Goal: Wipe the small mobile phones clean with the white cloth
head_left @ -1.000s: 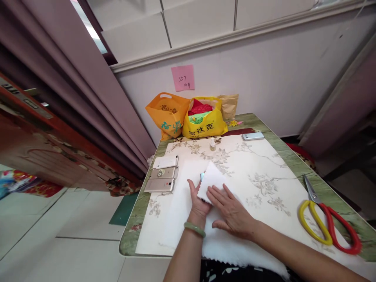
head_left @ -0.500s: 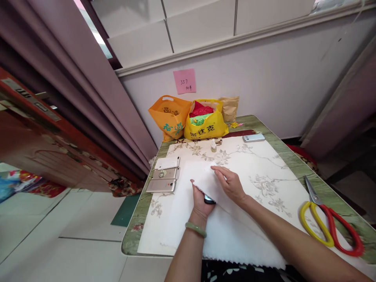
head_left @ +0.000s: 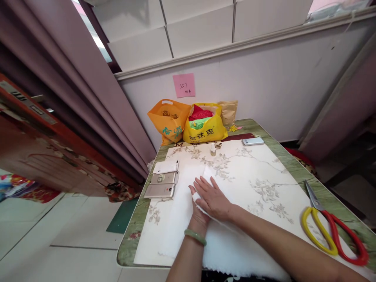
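White cloth (head_left: pixel 188 219): one sheet, spread flat on the floral mat (head_left: pixel 264 176) at the near table edge. Right hand (head_left: pixel 213 197) lies flat on it, fingers extended, gripping nothing. Left hand (head_left: pixel 198 213) sits mostly under the right, so I can't tell its grip. Counts: three phones (head_left: pixel 161 180) stacked in a row just left of the cloth, a fourth phone (head_left: pixel 252 141) at the far edge, one small bottle (head_left: pixel 213 149), two bags (head_left: pixel 188 123), one pair of scissors (head_left: pixel 331 227) well to the right.

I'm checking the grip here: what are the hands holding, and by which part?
The left hand lies under a fold of the white cloth, the right hand pressing flat on top. Anything gripped inside is hidden.
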